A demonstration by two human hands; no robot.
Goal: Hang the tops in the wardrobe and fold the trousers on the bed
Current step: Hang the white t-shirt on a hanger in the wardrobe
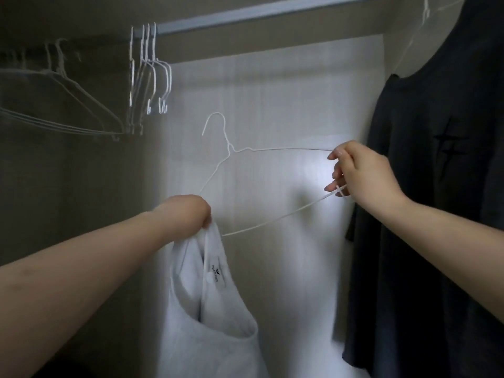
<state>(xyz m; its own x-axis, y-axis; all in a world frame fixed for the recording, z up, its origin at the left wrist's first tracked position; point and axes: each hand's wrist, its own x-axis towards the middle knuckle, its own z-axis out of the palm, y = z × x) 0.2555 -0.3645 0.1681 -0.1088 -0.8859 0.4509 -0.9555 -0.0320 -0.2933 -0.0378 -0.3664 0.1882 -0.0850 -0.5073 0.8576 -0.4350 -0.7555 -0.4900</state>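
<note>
Both forearms reached forward into the wardrobe, bare to the elbow. Left hand (191,210) was turned knuckles-up, fingers curled down around the bunched shoulder of a white top (207,317); the top hung limp below it, neck opening and label facing the camera. Right hand (360,174) was held higher, to the right, fingertips pinching the right end of a white wire hanger (261,186). Hanger was tilted, hook up and left, free of the rail; its lower left corner seemed to meet the left hand, though the blur left that unsure. Dark grey top (425,214) hung on its own hanger at far right, beside the right hand. Farther back, empty hangers (148,77) clustered on the rail (245,16).
</note>
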